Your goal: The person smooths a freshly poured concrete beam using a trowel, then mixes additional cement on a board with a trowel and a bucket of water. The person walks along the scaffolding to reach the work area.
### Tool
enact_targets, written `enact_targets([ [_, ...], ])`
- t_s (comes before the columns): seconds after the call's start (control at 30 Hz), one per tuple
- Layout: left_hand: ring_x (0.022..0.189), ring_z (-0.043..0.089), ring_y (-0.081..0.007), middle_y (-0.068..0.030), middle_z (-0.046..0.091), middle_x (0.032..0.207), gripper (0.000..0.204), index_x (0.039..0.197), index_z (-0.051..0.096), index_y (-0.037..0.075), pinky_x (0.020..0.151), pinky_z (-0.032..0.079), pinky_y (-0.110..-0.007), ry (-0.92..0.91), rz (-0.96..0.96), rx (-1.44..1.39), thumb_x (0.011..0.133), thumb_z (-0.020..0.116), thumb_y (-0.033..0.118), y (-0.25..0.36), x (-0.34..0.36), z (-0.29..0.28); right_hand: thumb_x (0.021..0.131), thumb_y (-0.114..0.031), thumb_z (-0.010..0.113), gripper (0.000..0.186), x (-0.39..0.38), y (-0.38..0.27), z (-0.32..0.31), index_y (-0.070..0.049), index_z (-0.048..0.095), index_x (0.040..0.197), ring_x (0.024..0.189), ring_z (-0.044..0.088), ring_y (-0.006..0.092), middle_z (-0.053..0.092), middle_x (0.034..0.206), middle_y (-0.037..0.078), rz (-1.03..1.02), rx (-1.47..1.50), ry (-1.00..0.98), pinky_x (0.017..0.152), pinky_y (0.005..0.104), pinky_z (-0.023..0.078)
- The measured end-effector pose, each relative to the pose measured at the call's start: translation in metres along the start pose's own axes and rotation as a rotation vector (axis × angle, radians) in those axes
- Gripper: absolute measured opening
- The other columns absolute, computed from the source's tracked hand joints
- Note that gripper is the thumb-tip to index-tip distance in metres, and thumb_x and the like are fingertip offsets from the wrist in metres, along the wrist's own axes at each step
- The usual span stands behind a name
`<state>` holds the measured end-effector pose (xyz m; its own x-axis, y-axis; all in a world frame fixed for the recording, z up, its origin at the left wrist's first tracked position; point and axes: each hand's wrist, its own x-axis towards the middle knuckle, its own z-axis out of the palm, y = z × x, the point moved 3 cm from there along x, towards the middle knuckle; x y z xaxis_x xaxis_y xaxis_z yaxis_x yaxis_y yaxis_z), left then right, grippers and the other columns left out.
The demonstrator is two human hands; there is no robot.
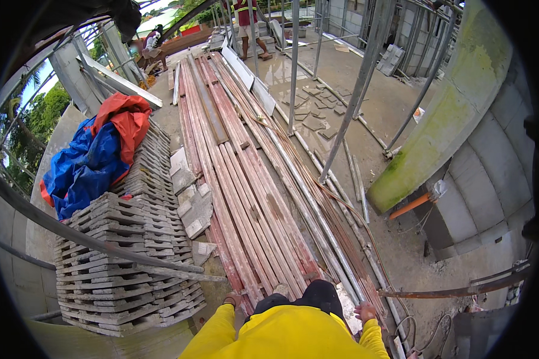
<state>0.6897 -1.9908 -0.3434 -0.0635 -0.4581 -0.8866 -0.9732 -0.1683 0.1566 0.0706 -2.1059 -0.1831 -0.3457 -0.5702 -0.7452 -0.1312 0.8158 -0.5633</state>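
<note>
A long stack of red-stained beams (245,197) stretches away from my feet. My left hand (232,298) is low beside the near left end of these beams, seemingly against the edge; its fingers are too small and partly hidden to read. On the other side, my right hand (365,312) hangs beside the near ends of a silver metal pipe (317,230) and thin rusty rods (346,263). Its fingers look loosely bent and apart, with nothing seen in them. Whether it touches the pipe I cannot tell. Both arms wear yellow sleeves.
Grey concrete slabs (123,269) are stacked at left, with a blue and orange tarp (93,158) on top. Upright metal props (294,66) stand ahead. A rusty bar (461,291) juts in from the right. Two people, one standing (245,15), one crouching (154,48), are farther off.
</note>
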Motion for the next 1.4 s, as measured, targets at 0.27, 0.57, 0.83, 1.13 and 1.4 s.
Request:
enact_targets([
  [0.27, 0.108, 0.069, -0.0336, -0.0184, 0.072, 0.119, 0.044, 0.13, 0.065, 0.001, 0.093, 0.055, -0.039, 0.554, 0.021, -0.989, 0.092, 0.059, 0.025, -0.049, 0.072, -0.274, 0.094, -0.041, 0.061, 0.039, 0.046, -0.039, 0.185, -0.005, 0.069, 0.108, 0.087, 0.072, 0.0218, 0.075, 0.099, 0.014, 0.349, -0.305, -0.283, 0.069, 0.0418, 0.057],
  [0.57, 0.116, 0.066, -0.0379, -0.0208, 0.07, 0.124, 0.043, 0.127, 0.066, 0.008, 0.098, 0.053, -0.045, 0.49, -0.22, -0.522, 0.095, 0.055, 0.034, -0.119, 0.077, -0.448, 0.09, -0.036, 0.063, 0.036, 0.246, -0.353, 0.32, -0.003, 0.074, 0.101, 0.071, 0.071, 0.0231, 0.075, 0.081, 0.013, -0.261, -0.208, 0.024, 0.072, 0.0361, 0.057],
  [0.83, 0.106, 0.069, -0.0357, -0.017, 0.071, 0.118, 0.035, 0.122, 0.065, 0.013, 0.087, 0.055, -0.049, 0.367, -0.05, -0.571, 0.099, 0.051, 0.035, -0.171, 0.165, -0.578, 0.097, -0.026, 0.06, 0.029, 0.192, -0.621, 0.406, -0.001, 0.068, 0.109, 0.078, 0.064, 0.0114, 0.069, 0.089, 0.003, -0.517, 0.162, -0.089, 0.072, 0.0288, 0.053],
  [1.13, 0.096, 0.071, -0.0332, -0.0126, 0.073, 0.11, 0.027, 0.117, 0.063, 0.019, 0.075, 0.058, -0.052, 0.05, -0.256, -1.101, 0.104, 0.047, 0.036, -0.288, 0.287, -0.677, 0.094, -0.031, 0.067, 0.041, 0.208, -0.673, 0.437, 0.001, 0.064, 0.119, 0.08, 0.067, 0.0157, 0.071, 0.096, 0.008, -0.324, 0.395, 0.167, 0.073, 0.0316, 0.055],
  [1.4, 0.071, 0.062, -0.0288, -0.0128, 0.069, 0.094, 0.019, 0.106, 0.057, 0.018, 0.058, 0.048, -0.047, 0.116, -0.192, -1.224, 0.105, 0.043, 0.03, -0.337, 0.429, -0.943, 0.083, -0.045, 0.081, 0.095, 0.284, -0.863, 0.355, 0.008, 0.038, 0.15, 0.124, 0.055, 0.0292, 0.056, 0.134, 0.027, -0.709, 0.083, 0.969, 0.106, 0.0395, 0.045],
])
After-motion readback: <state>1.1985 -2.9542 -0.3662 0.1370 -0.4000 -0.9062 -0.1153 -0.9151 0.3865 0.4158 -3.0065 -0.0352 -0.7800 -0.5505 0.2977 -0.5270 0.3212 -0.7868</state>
